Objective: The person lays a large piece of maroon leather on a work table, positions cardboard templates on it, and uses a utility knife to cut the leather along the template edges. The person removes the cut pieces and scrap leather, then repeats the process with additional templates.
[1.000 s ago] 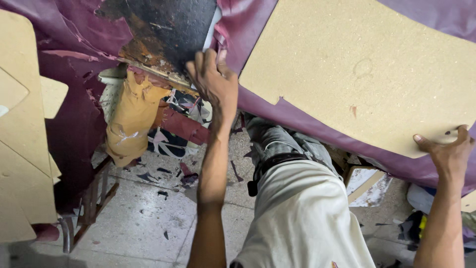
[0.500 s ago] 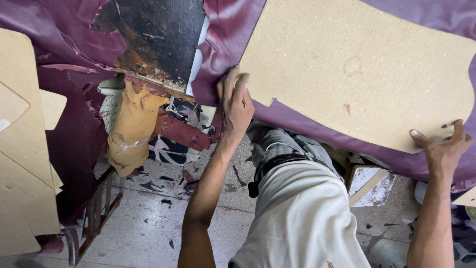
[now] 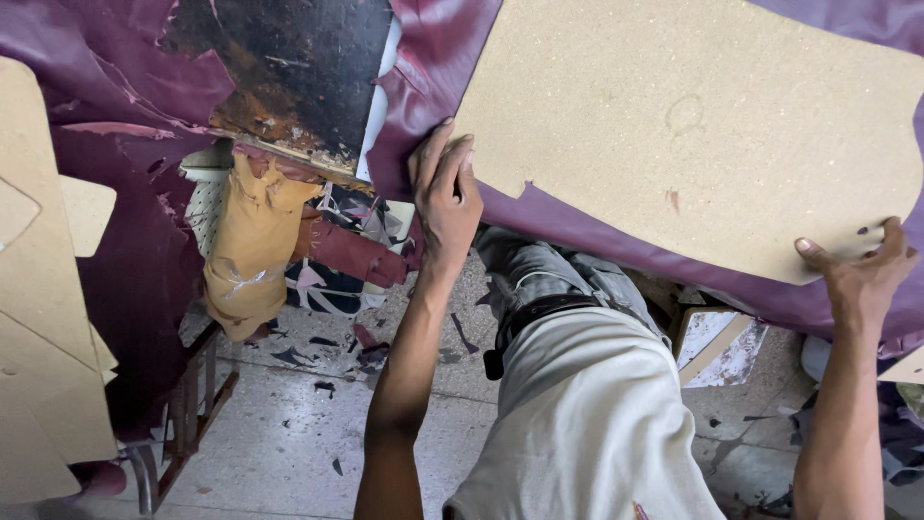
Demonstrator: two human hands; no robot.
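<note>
A large tan board template (image 3: 693, 125) is laid flat on a sheet of maroon leather (image 3: 433, 58). The left hand (image 3: 448, 193) is spread open, fingers pressed flat on the template's near left corner and on the leather just beside it. The right hand (image 3: 861, 270) is curled loosely over the template's near right edge, thumb on top; a full grip cannot be told. Left of the left hand, a dark worn tabletop (image 3: 289, 77) is exposed, and below it a mustard-yellow cloth (image 3: 245, 250) is hung. Leather scraps are scattered on the floor (image 3: 289, 414) beneath.
</note>
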